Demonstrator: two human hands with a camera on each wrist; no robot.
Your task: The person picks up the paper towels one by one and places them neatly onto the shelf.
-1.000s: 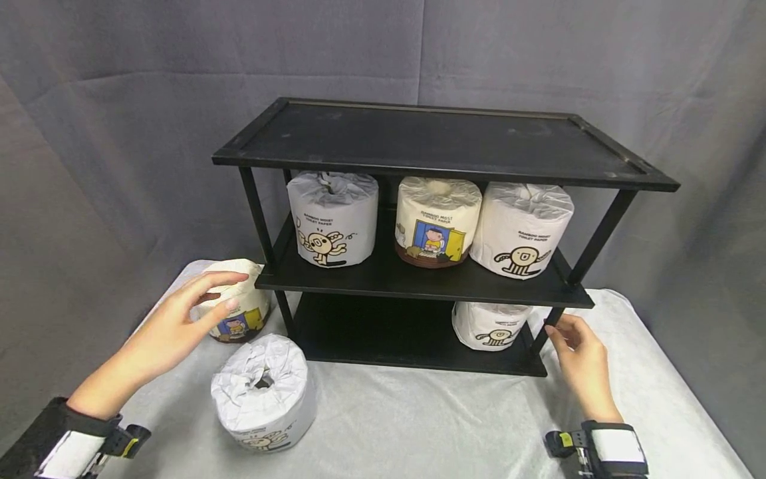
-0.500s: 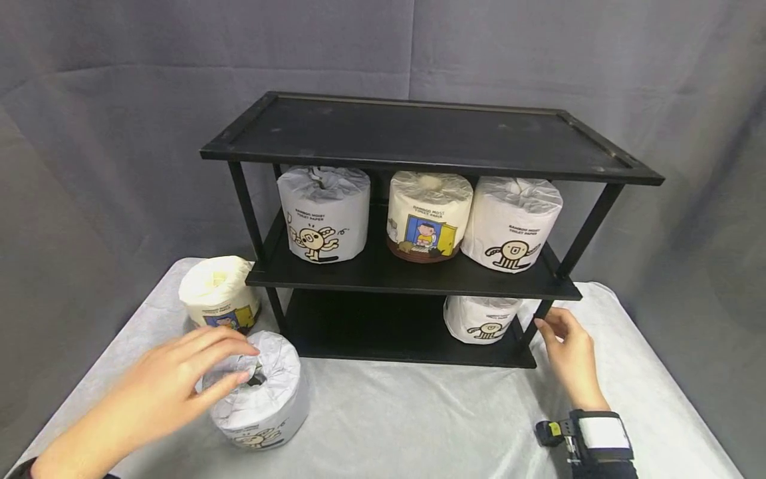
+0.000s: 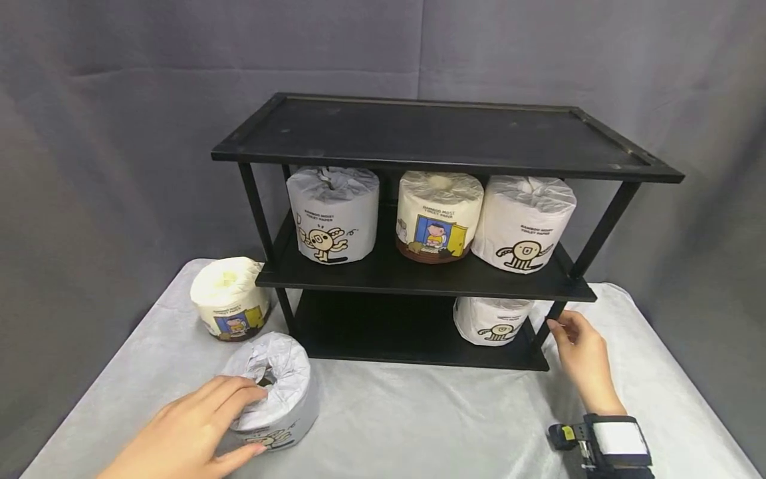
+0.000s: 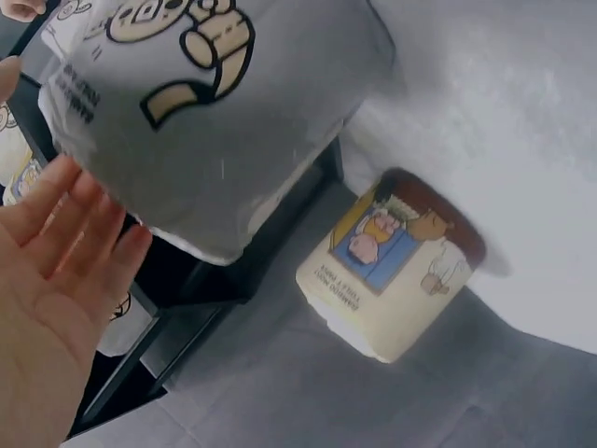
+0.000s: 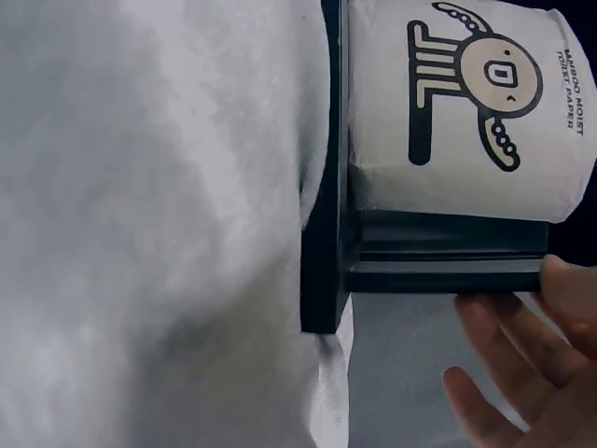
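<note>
My left hand [image 3: 197, 426] is at the near white-wrapped toilet roll [image 3: 287, 399] on the table, fingers over its top edge and thumb low by its side. In the left wrist view those fingers [image 4: 98, 219] look nearly straight beside the roll's rim. Behind that roll stands a cream toilet roll [image 3: 230, 303] with a coloured picture. My right hand [image 3: 583, 362] pinches the right front post [image 5: 438, 280] of the black shelf rack [image 3: 419, 286] between thumb and fingers, next to a white roll [image 3: 493, 322] on the lower shelf.
On the middle shelf stand a white roll [image 3: 335, 216], a cream roll [image 3: 439, 216] and another white roll [image 3: 520, 226]. The rack's top board overhangs them. A pale cloth [image 3: 419, 426] covers the table, and a grey curtain [image 3: 347, 40] hangs behind.
My left hand has moved from beside the cream roll down toward me to the near white roll. That roll has shifted little, if at all. The right hand stays at the post.
</note>
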